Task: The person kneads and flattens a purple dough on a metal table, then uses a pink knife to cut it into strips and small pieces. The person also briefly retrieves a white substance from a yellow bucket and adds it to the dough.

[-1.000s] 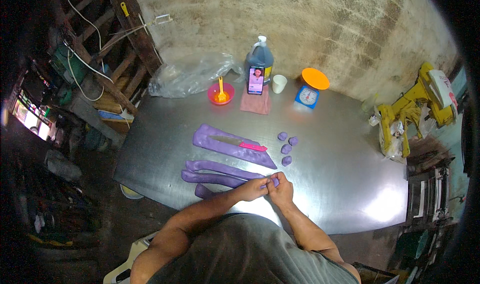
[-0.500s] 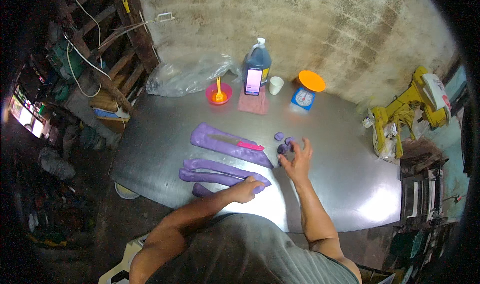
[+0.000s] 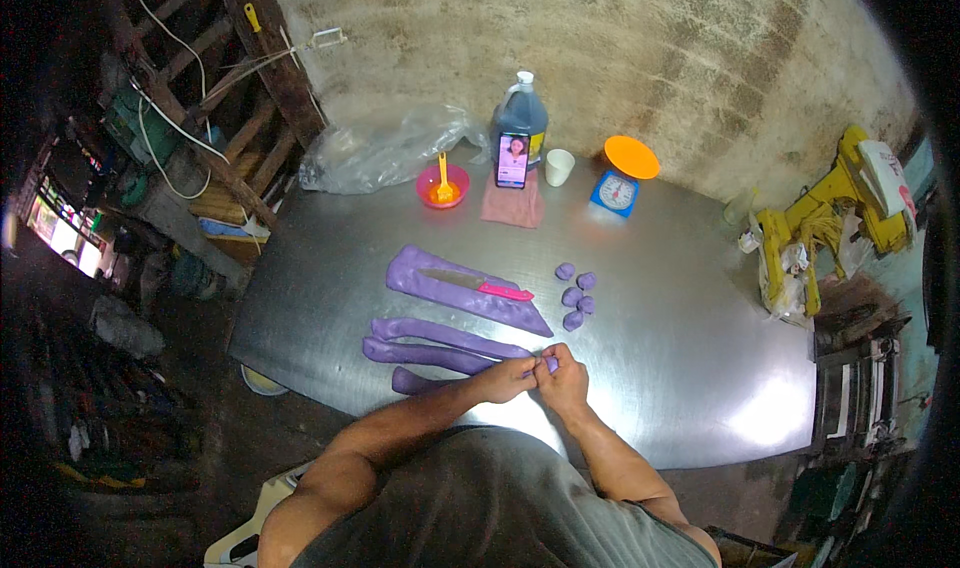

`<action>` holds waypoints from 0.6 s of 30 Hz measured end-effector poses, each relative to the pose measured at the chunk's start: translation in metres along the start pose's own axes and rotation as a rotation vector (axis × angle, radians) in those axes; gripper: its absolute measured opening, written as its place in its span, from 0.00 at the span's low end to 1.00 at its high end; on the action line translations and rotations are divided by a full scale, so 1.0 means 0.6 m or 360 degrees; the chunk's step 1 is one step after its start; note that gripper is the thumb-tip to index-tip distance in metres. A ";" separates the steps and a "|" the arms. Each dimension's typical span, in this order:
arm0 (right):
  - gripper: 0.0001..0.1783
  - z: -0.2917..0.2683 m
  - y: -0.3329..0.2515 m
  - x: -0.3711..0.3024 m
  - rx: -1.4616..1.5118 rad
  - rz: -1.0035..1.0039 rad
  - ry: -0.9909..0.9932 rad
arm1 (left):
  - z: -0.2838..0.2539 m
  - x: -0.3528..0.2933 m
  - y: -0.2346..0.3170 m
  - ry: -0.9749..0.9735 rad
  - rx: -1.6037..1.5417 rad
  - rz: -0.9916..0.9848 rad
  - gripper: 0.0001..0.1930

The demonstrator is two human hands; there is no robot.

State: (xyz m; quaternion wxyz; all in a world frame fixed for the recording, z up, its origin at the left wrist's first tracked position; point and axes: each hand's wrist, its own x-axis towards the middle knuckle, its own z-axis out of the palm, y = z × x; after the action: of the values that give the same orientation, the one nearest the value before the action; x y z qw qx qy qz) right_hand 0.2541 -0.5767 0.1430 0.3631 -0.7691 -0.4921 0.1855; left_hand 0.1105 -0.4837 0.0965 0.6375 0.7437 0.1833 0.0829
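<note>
The left hand (image 3: 508, 379) and right hand (image 3: 564, 380), fingers curled tight, pinch purple dough (image 3: 551, 365) beside strips (image 3: 445, 337) running toward nine o'clock. Uneven pulling could tear it lopsided; balls (image 3: 572, 296) crowded at one o'clock might stick together.

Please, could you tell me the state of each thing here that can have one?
Left hand: closed on dough strip
Right hand: closed on dough
Dough slab: flat, under knife
Knife: lying down
Dough pieces: five, grouped together
Phone: lit, propped up
Jug: capped, upright
Bowl: upright, brush inside
Cup: upright
Scale: upright, orange pan on top
Plastic bag: crumpled
</note>
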 end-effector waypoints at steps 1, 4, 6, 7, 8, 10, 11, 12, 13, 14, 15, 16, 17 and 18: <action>0.10 0.000 0.008 0.009 0.0100 -0.0101 0.0060 | 0.001 0.001 0.008 -0.0044 0.0010 -0.0079 0.12; 0.12 0.006 0.068 0.045 0.0125 -0.0320 0.0232 | -0.014 0.009 0.050 -0.0376 0.0153 -0.0184 0.12; 0.14 -0.023 0.068 0.071 0.0154 -0.0036 0.0319 | -0.016 0.012 0.046 -0.0462 0.0203 -0.0141 0.13; 0.15 -0.035 0.060 0.085 0.0172 0.0106 0.0366 | -0.024 0.010 0.037 -0.0340 0.0207 -0.0069 0.13; 0.17 -0.048 0.037 0.096 0.0180 0.0005 0.0468 | -0.032 0.003 0.025 -0.0215 0.0202 -0.0007 0.13; 0.21 -0.081 -0.020 0.109 0.0174 -0.0183 0.0648 | -0.036 -0.017 -0.029 0.0002 0.0267 0.0109 0.16; 0.23 -0.094 -0.031 0.122 -0.0176 -0.0411 0.0741 | -0.035 -0.019 -0.046 -0.0037 0.0415 0.0081 0.19; 0.24 -0.102 -0.041 0.134 -0.0518 -0.0635 0.0831 | -0.038 -0.024 -0.056 -0.0079 0.0573 0.0047 0.21; 0.25 -0.094 -0.027 0.133 -0.0583 -0.0680 0.0713 | -0.036 -0.026 -0.065 -0.0116 0.0732 0.0012 0.24; 0.26 -0.086 -0.014 0.132 -0.0641 -0.0721 0.0601 | -0.030 -0.028 -0.077 0.0000 0.0835 0.0131 0.37; 0.25 -0.051 0.047 0.114 -0.0427 -0.0571 0.0306 | -0.030 -0.025 -0.063 0.0063 0.0614 0.0051 0.41; 0.25 -0.025 0.083 0.102 -0.0192 -0.0426 -0.0008 | -0.027 -0.033 -0.036 0.0140 0.0389 -0.0052 0.45; 0.22 -0.022 0.014 0.073 0.0172 0.0139 -0.0472 | -0.024 -0.039 -0.041 0.0172 0.0256 -0.0062 0.48; 0.21 0.050 0.111 0.047 0.0200 0.0282 -0.0707 | -0.012 -0.028 -0.035 0.0126 0.0115 -0.0025 0.52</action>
State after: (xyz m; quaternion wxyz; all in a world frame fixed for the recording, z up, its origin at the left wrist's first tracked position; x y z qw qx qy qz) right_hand 0.2888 -0.5570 0.0753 0.2754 -0.7256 -0.4779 0.4114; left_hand 0.0892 -0.4810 0.0793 0.6032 0.7608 0.2172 0.1005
